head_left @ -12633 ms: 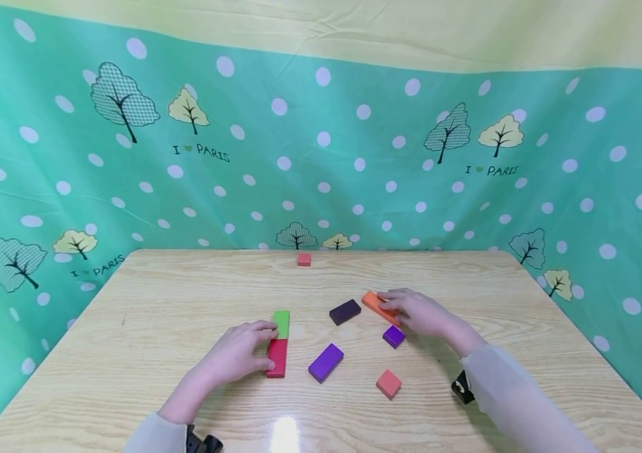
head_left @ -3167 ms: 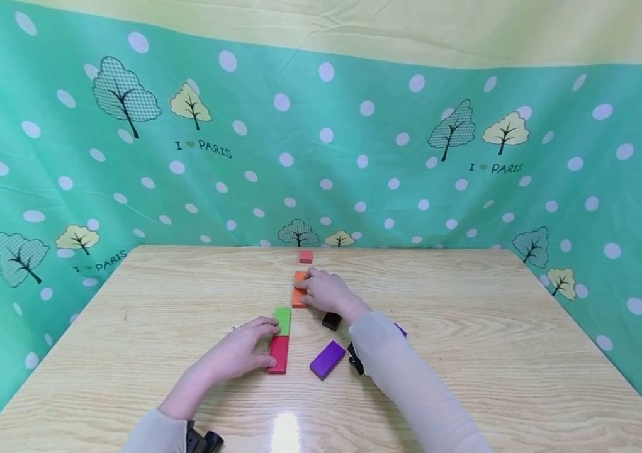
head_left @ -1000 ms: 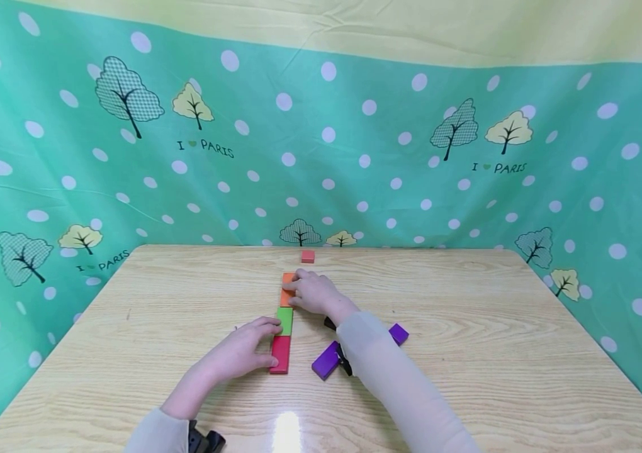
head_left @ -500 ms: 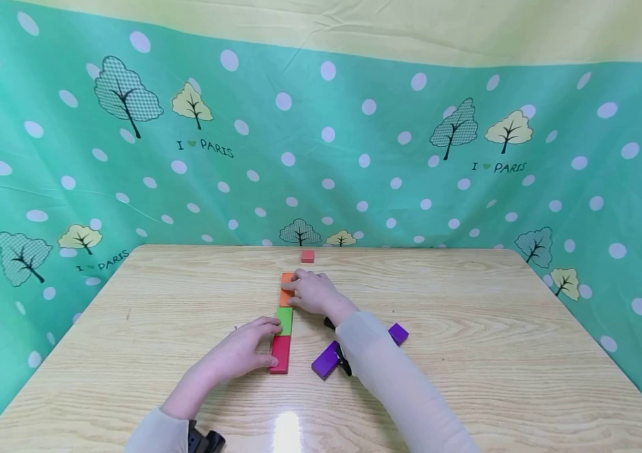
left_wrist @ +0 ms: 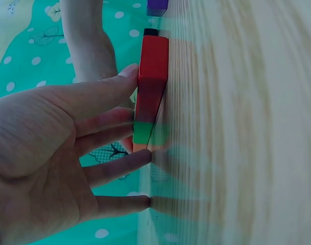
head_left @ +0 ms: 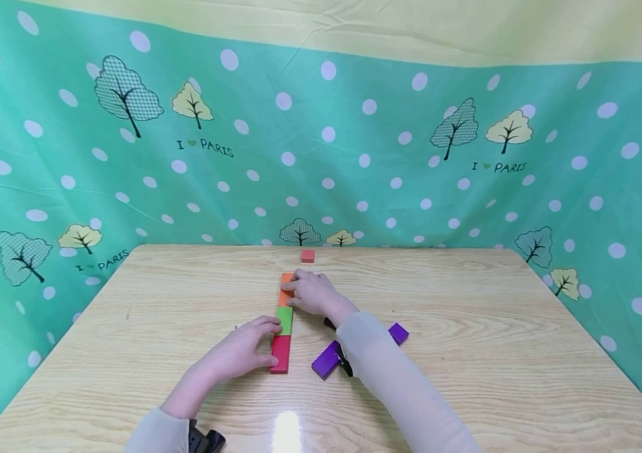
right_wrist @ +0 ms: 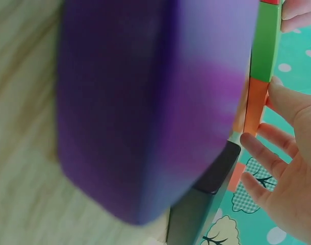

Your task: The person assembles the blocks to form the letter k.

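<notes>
Right now both hands are busy around a row of flat blocks near the middle of the wooden table [head_left: 128, 352]. The right hand [head_left: 316, 294] pinches the orange block [head_left: 284, 298], forefinger across it and thumb by its near end, its other fingers spread loosely. That block lies at the end of the row closest to the table's far edge, and its near end meets the green block [head_left: 285, 319]. The green block in turn touches the red block [head_left: 281, 352], the piece nearest the person. From where I stand, the left hand [head_left: 250, 345] reaches in from the table's left side, fingers fairly straight: thumb against the red block, forefinger at the green one, the last two fingertips down on the wood. A coral block [head_left: 307, 257] sits alone by the far edge, roughly midway between the far corners. Right of the row lie a long purple block [head_left: 324, 360], slanted, and a small purple block [head_left: 398, 333] farther toward the right edge. The dark block [head_left: 329, 323] is mostly hidden by the right arm. Beyond the far edge hangs a green polka-dot cloth [head_left: 349, 119].
</notes>
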The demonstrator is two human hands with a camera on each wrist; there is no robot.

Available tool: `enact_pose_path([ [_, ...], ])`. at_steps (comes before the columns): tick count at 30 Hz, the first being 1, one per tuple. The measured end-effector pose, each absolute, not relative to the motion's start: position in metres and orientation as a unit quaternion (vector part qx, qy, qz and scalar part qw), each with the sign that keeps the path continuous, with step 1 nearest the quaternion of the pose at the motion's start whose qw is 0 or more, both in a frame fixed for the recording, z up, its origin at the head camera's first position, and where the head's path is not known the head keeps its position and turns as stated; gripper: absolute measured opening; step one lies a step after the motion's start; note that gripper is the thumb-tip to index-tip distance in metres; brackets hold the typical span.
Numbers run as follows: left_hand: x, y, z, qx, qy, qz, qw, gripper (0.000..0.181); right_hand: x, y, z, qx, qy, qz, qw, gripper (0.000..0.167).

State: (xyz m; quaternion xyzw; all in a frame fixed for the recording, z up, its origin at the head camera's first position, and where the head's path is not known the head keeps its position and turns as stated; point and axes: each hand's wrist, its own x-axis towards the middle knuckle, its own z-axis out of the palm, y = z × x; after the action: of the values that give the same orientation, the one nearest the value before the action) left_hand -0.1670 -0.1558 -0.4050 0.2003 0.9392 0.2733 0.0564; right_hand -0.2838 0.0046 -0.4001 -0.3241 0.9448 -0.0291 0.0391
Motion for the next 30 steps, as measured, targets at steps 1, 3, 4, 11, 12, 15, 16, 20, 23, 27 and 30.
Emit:
enact_pose_path([
  [1,-0.167,-0.156,-0.405,0.202,0.939,0.274,0.056,0.051,-0.284,0.005,-0.4,-0.324,0.945,-0.03,0.039,0.042],
  [3,-0.167,-0.156,-0.404,0.204,0.938,0.275,0.056,0.051,-0.284,0.005,-0.4,-0.325,0.944,-0.031,0.039,0.042],
  [4,-0.168,-0.156,-0.404,0.205,0.938,0.275,0.055,0.051,-0.285,0.005,-0.401,-0.326,0.944,-0.032,0.039,0.042],
  [11,-0.168,-0.156,-0.404,0.211,0.936,0.275,0.055,0.051,-0.287,0.007,-0.4,-0.328,0.943,-0.035,0.046,0.042],
  [12,-0.168,-0.156,-0.404,0.211,0.936,0.276,0.055,0.051,-0.288,0.007,-0.4,-0.328,0.943,-0.036,0.046,0.041],
  [15,-0.167,-0.156,-0.404,0.21,0.935,0.279,0.057,0.052,-0.29,0.006,-0.398,-0.33,0.942,-0.042,0.041,0.038],
  [16,-0.167,-0.155,-0.404,0.209,0.935,0.28,0.058,0.052,-0.291,0.006,-0.397,-0.33,0.942,-0.044,0.04,0.037],
  [20,-0.166,-0.155,-0.403,0.21,0.936,0.279,0.056,0.052,-0.295,0.004,-0.395,-0.33,0.942,-0.043,0.035,0.031],
  [23,-0.166,-0.155,-0.404,0.208,0.937,0.277,0.054,0.052,-0.298,0.002,-0.394,-0.327,0.944,-0.047,0.028,0.027],
  [27,-0.166,-0.156,-0.404,0.208,0.936,0.279,0.052,0.052,-0.303,0.0,-0.393,-0.32,0.946,-0.055,0.014,0.025],
  [30,-0.166,-0.156,-0.405,0.211,0.935,0.279,0.05,0.052,-0.309,-0.002,-0.392,-0.314,0.947,-0.061,0.006,0.023],
])
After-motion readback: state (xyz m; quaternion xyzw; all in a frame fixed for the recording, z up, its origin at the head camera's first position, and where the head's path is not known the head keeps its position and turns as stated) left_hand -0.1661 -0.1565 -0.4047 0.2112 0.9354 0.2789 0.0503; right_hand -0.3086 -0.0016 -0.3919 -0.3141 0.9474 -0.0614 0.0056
